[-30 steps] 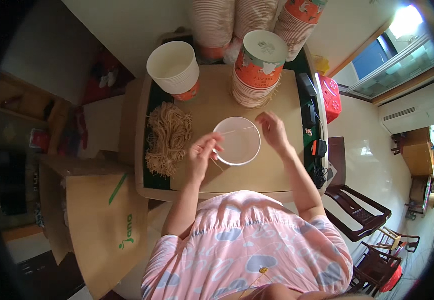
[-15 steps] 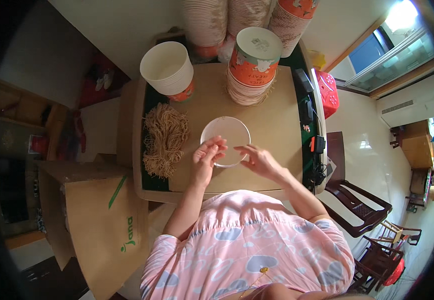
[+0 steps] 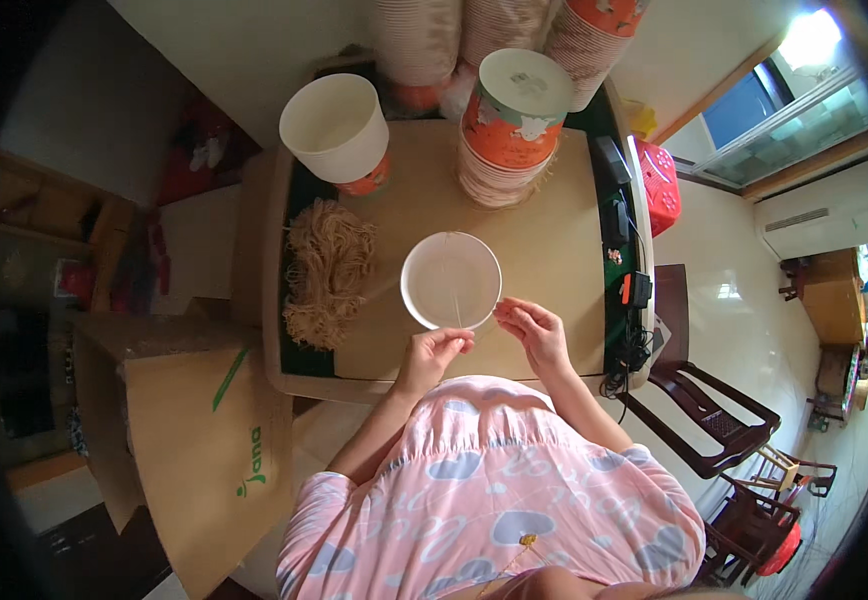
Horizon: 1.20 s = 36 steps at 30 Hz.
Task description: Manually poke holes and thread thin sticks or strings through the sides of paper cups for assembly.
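Note:
A white paper bucket [image 3: 444, 275] stands mouth up in front of me on the cardboard sheet. A thin pale string [image 3: 457, 300] runs across its mouth down to my left hand [image 3: 439, 357], which pinches it at the near rim. My right hand [image 3: 536, 338] is closed in a pinch by the right side of the rim; whatever its fingertips hold is too small to make out. On the left lies a loose bundle of tan twine cords [image 3: 326, 270].
Behind stand a stack of white paper buckets [image 3: 336, 125] and an upside-down orange bucket stack [image 3: 516, 130], with taller wrapped stacks [image 3: 416, 45] at the back. Black adapters [image 3: 636, 290] and cables line the table's right edge. A cardboard box [image 3: 204, 440] stands at left, a dark chair [image 3: 719, 420] at right.
Both hands have drawn back toward me from over the bucket's mouth. My left hand now pinches the string at the near rim, and the right fingers have closed beside the rim.

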Tool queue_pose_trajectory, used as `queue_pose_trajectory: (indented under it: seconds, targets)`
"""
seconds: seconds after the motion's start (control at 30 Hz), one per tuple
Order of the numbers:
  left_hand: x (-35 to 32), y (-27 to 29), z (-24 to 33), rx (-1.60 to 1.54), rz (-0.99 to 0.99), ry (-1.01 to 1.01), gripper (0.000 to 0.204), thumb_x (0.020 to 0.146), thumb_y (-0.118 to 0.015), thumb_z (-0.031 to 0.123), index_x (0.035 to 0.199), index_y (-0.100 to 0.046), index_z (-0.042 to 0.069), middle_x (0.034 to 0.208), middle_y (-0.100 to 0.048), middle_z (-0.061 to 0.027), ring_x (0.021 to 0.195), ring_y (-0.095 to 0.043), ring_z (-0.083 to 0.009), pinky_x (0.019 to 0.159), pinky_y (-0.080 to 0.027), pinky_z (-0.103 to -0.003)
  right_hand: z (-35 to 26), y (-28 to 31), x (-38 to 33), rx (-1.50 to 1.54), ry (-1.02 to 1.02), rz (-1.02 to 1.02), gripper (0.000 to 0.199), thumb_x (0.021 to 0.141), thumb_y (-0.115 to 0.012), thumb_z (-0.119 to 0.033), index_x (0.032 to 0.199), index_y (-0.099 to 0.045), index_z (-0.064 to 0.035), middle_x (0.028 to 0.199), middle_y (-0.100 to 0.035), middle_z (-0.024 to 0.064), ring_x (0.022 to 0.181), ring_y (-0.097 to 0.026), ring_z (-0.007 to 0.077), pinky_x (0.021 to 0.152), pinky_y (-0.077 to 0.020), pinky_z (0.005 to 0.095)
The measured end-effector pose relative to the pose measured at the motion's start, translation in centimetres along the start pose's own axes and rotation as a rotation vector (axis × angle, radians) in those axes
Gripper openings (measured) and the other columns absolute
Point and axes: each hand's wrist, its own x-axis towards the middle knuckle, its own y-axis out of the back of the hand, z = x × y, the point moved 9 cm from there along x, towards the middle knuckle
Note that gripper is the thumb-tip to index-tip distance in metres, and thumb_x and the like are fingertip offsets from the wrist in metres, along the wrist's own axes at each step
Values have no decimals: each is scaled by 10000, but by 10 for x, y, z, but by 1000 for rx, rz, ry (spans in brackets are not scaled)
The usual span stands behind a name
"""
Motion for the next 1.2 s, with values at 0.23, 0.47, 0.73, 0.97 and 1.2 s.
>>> queue_pose_trajectory:
  seconds: [0.23,0.47,0.73,0.97,1.2]
  targets:
    - [-12,5,12,701,233,-298,203,762,-605,3,965,-606,9,966,-632,-94,949,-594,-240,903,-438,-370,-4,-16,-17,102,-137,-26,244,937,-429,-105,1177,-382,-103,688,-481,25,531,-330,64,500,-276,193]
    - [18,-7,13,1248,62,-491,151,750,-603,46,900,-591,61,831,-622,-94,851,-601,-256,955,-386,-438,-49,-109,-79,-73,-59,-672,278,942,-458,-113,1179,-325,-51,856,-620,124,843,-600,163,742,-460,262]
    - [55,-4,42,803,156,-385,156,798,-608,30,949,-611,-6,817,-620,-114,750,-634,-219,629,-502,-319,-15,-99,-51,-41,-205,-609,110,890,-552,-86,912,-581,18,897,-637,90,856,-602,148,801,-470,279]
    - [58,1,42,600,129,-335,177,770,-596,5,946,-620,-5,869,-628,-140,771,-634,-255,660,-512,-322,9,-26,26,-263,-21,-90,159,873,-594,-137,937,-589,8,863,-631,42,813,-591,102,740,-494,259]
    - [64,5,36,572,91,-328,159,802,-581,4,955,-616,-15,866,-646,-137,770,-646,-227,657,-517,-294,-3,-36,28,-418,101,-140,166,856,-609,-125,939,-568,13,897,-607,53,843,-573,107,768,-477,262]
